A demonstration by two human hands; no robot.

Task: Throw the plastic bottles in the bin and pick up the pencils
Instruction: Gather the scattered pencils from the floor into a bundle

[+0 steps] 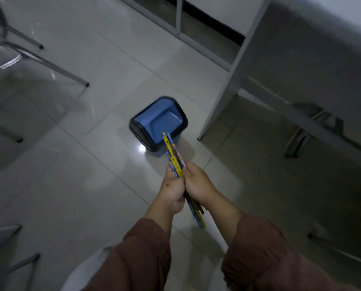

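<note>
A bundle of colourful pencils (172,151), yellow, blue and pink, is clasped between both hands in the middle of the view. My left hand (173,189) presses them from the left and my right hand (199,183) from the right. The pencil tips stick out toward a small bin (154,122) with a blue swing lid and dark rim, standing on the tiled floor just beyond the hands. The pencils' lower ends poke out below my wrists. No plastic bottles are visible.
A grey desk (301,59) with a side panel stands at the right, a metal bracket beneath it. Chair legs (49,66) cross the upper left. More furniture legs sit at the lower left and lower right. Glossy floor tiles surround the bin.
</note>
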